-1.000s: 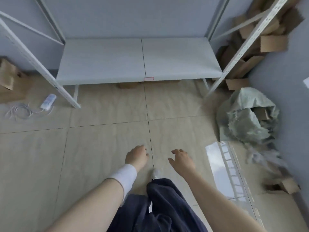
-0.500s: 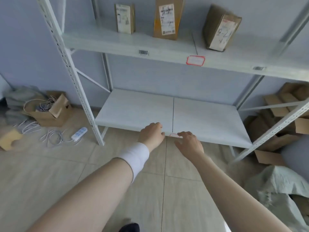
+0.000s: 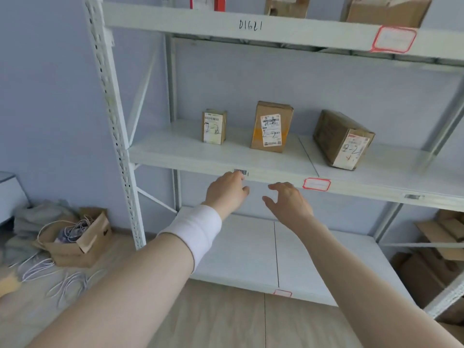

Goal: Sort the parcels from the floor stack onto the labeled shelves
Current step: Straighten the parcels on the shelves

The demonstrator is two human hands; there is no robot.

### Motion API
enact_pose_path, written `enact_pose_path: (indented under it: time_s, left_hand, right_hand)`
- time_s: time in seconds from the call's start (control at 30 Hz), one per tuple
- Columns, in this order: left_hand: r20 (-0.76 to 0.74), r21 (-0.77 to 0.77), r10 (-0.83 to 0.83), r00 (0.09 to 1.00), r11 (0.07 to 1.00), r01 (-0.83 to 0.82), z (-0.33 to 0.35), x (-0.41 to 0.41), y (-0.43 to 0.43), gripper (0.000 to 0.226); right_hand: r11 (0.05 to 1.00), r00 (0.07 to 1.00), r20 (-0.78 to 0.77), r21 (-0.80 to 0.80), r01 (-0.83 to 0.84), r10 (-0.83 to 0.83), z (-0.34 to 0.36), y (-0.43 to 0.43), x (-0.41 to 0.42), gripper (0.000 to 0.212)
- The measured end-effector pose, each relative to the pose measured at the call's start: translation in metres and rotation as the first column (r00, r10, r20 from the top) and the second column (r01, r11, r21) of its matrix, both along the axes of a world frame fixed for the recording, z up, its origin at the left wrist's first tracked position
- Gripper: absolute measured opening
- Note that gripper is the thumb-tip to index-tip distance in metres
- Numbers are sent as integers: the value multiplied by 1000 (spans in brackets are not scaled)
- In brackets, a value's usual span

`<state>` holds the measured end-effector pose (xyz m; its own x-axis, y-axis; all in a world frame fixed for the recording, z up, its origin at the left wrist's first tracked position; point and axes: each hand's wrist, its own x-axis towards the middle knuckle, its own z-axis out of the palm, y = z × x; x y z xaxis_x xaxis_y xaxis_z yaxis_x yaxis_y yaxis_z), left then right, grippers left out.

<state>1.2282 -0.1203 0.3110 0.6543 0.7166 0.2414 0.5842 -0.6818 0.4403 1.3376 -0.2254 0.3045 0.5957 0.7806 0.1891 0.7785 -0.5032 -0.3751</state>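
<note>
A white upright post (image 3: 113, 121) rises at the left. On the floor left of it sits an open carton (image 3: 80, 244) of cables, and flattened cardboard (image 3: 442, 232) lies at the far right. Three parcels (each marked 2-2) stand apart on the middle shelf (image 3: 175, 151): small parcel (image 3: 214, 126), tall parcel (image 3: 272, 126), tilted parcel (image 3: 342, 139). At that shelf's near edge, the left hand (image 3: 227, 190) is loosely curled and the right hand (image 3: 288, 199) spread, both empty.

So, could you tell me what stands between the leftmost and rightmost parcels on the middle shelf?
The taller yellow-taped parcel stands upright between the leftmost parcel and the rightmost parcel, touching neither, as the head view shows.
</note>
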Motion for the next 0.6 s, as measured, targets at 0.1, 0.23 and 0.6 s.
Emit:
enact_pose_path:
  time_s: [0.1, 0.23, 0.6]
  left_hand:
    - [32, 11, 10, 999, 1000, -10, 6, 13, 24, 37]
    - [35, 0, 44, 998, 999, -44, 6, 31, 60, 37]
    - [23, -2, 121, 992, 993, -121, 2, 79, 174, 41]
  right_hand:
    - [1000, 1000, -1, 13, -6, 6, 7, 24, 13, 46]
    - [999, 999, -24, 34, -29, 30, 5, 53, 38, 46]
    - [995, 994, -65, 66, -80, 84, -2, 176, 96, 47]
